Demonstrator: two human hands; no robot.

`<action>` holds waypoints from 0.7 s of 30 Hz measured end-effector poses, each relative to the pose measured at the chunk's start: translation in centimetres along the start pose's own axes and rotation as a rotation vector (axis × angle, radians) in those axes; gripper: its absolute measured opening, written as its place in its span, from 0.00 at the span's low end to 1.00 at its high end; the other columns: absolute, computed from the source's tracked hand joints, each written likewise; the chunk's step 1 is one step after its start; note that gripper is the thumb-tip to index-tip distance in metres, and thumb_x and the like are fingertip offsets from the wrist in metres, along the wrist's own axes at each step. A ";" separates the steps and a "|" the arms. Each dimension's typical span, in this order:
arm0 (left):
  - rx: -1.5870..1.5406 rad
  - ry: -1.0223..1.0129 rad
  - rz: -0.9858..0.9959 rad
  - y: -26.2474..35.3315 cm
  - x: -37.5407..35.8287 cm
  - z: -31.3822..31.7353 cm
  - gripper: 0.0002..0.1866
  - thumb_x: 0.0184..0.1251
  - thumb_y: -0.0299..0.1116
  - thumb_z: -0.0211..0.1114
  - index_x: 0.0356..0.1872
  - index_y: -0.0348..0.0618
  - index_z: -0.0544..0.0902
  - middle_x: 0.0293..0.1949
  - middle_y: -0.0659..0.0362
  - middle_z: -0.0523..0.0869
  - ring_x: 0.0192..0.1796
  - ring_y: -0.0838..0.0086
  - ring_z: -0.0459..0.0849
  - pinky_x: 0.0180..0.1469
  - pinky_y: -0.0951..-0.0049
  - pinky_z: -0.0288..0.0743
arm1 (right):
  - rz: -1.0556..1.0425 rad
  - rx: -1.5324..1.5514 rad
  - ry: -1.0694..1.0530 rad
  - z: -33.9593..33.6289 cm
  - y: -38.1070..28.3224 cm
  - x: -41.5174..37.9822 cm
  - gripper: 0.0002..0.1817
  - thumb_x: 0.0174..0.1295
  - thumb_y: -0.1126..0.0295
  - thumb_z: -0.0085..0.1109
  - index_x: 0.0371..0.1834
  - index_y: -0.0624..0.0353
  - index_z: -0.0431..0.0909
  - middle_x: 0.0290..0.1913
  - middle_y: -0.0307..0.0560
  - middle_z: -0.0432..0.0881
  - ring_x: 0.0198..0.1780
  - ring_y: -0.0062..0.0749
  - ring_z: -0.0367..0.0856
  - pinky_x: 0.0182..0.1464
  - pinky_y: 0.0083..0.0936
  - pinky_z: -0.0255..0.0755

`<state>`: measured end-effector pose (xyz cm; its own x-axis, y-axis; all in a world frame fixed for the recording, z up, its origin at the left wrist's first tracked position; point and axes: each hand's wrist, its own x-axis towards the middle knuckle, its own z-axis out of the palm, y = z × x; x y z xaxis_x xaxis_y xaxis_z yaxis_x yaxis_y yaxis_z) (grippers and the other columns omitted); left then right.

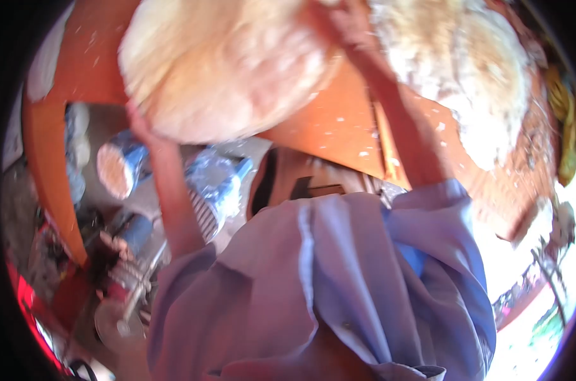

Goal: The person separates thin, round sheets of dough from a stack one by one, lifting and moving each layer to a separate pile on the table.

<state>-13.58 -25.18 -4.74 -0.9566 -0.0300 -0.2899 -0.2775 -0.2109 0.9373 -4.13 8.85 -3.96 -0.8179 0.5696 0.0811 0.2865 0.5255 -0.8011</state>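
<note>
A large, puffy, cream-coloured oval piece (221, 70), like a stuffed cushion or a thick wad of cotton, fills the upper middle of the view. My left hand (140, 124) grips its near left edge, fingers partly hidden behind it. At its far right edge is my right hand (339, 25), blurred but closed against the rim. The piece overhangs the near edge of an orange table (329, 130) sprinkled with white fluff. Just right of my right forearm lies a heap of white and yellowish fluff (456, 63).
Below the table at left stand a blue-wrapped roll (120, 165) and a plastic-wrapped bundle (215, 181). Farther down are several cluttered items on the floor. A yellow cloth (561, 120) hangs at the far right. The table's orange leg (53, 184) curves down at left.
</note>
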 end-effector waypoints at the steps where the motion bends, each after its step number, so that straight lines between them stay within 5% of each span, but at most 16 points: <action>1: -0.005 -0.059 -0.004 0.0 -0.1 -0.3 0.35 0.71 0.57 0.41 0.66 0.38 0.67 0.64 0.49 0.72 0.65 0.55 0.72 0.67 0.53 0.66 | -0.017 0.001 0.040 -0.2 0.3 -0.2 0.26 0.60 0.58 0.63 0.56 0.63 0.76 0.47 0.50 0.84 0.44 0.32 0.82 0.50 0.28 0.74; 5: -0.107 0.016 -0.088 0.9 -1.5 -1.0 0.33 0.72 0.55 0.43 0.66 0.39 0.68 0.66 0.49 0.71 0.67 0.55 0.70 0.68 0.53 0.64 | -0.103 0.204 0.168 -4.1 0.8 -2.0 0.27 0.59 0.57 0.64 0.56 0.64 0.76 0.48 0.50 0.84 0.43 0.33 0.83 0.48 0.28 0.75; 6: -0.130 0.052 -0.082 0.2 -1.8 -2.2 0.31 0.73 0.53 0.42 0.66 0.40 0.68 0.66 0.48 0.71 0.68 0.55 0.70 0.69 0.53 0.63 | 0.011 0.464 0.081 -6.4 0.8 -3.0 0.34 0.54 0.49 0.69 0.57 0.64 0.76 0.51 0.49 0.83 0.42 0.28 0.82 0.47 0.25 0.73; 8: 0.052 0.178 -0.042 -1.5 -3.5 -4.6 0.27 0.74 0.48 0.45 0.64 0.41 0.70 0.63 0.49 0.74 0.64 0.59 0.74 0.66 0.58 0.68 | 0.160 0.019 0.126 -12.5 4.1 -6.1 0.32 0.52 0.51 0.72 0.56 0.59 0.77 0.52 0.49 0.83 0.49 0.31 0.80 0.51 0.28 0.73; 10: 0.206 0.229 -0.161 -5.0 -5.0 -8.9 0.22 0.75 0.46 0.45 0.55 0.41 0.75 0.48 0.53 0.82 0.49 0.67 0.81 0.55 0.66 0.75 | -0.016 -0.388 0.324 -17.6 13.0 -9.0 0.29 0.49 0.56 0.72 0.53 0.59 0.79 0.48 0.56 0.83 0.49 0.48 0.82 0.53 0.35 0.75; 12: 0.313 -0.099 -0.082 -6.9 -7.5 -10.4 0.18 0.75 0.45 0.45 0.45 0.41 0.77 0.30 0.59 0.81 0.33 0.74 0.78 0.41 0.73 0.73 | 0.043 -0.593 0.283 -21.3 16.5 -10.7 0.32 0.46 0.55 0.74 0.53 0.59 0.78 0.48 0.54 0.83 0.51 0.48 0.80 0.55 0.37 0.73; 14: 0.426 0.009 -0.201 -7.9 -12.7 -6.3 0.16 0.74 0.43 0.47 0.39 0.41 0.76 0.21 0.62 0.76 0.24 0.77 0.74 0.31 0.75 0.68 | 0.369 -0.830 0.137 -25.1 19.9 -12.8 0.32 0.45 0.54 0.75 0.53 0.59 0.78 0.47 0.54 0.83 0.49 0.48 0.80 0.53 0.38 0.73; 18: 0.516 -0.340 -0.255 -7.9 -18.9 3.3 0.12 0.74 0.37 0.50 0.38 0.38 0.76 0.19 0.61 0.75 0.21 0.79 0.72 0.26 0.79 0.66 | 0.171 -0.795 0.008 -27.7 21.9 -13.2 0.34 0.45 0.52 0.75 0.55 0.57 0.77 0.46 0.52 0.83 0.49 0.47 0.81 0.49 0.38 0.75; 21: 0.439 -0.587 -0.242 -7.2 -21.1 10.2 0.11 0.74 0.36 0.52 0.38 0.39 0.77 0.20 0.62 0.77 0.23 0.82 0.74 0.26 0.81 0.65 | 0.003 -0.892 0.167 -26.3 20.5 -12.5 0.19 0.50 0.70 0.60 0.48 0.56 0.78 0.39 0.53 0.82 0.43 0.49 0.81 0.43 0.41 0.76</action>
<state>7.71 -13.10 -3.36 -0.7213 0.5162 -0.4618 -0.3781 0.2652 0.8870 25.05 29.12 -5.82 -0.7534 0.6196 0.2204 0.6256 0.7785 -0.0500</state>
